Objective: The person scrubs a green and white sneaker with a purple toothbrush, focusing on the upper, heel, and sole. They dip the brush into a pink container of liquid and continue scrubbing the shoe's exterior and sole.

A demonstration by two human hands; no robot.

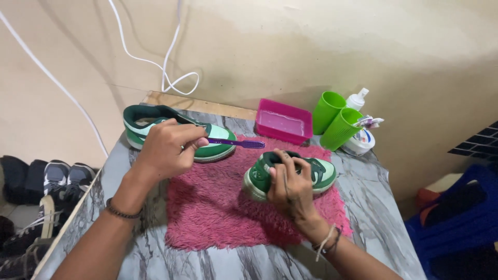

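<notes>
In the head view, the left hand (168, 148) is closing its fingers around the handle of a purple plastic toothbrush (236, 143), pointing the bristle end to the right, above the gap between the two shoes. The right hand (289, 181) is gripping a green-and-white low-top sneaker (311, 173) over its heel and collar, holding it down on the shaggy pink cloth mat (218, 207), toe pointing right. The matching second sneaker (155, 124) is lying behind the left hand, partly on the marble-patterned grey tabletop (373, 207), untouched by either hand.

Judging by this, the brushing is only getting under way: the brush is hovering clear of the held shoe, not touching it, and no foam or wet patch is showing on either shoe. The held sneaker is looking fairly clean, with a pale sole rim and dark green panels; finer dirt cannot be made out.

Behind the mat a pink rectangular plastic tray (284, 124) is sitting beside two bright green plastic cups (334, 119).
</notes>
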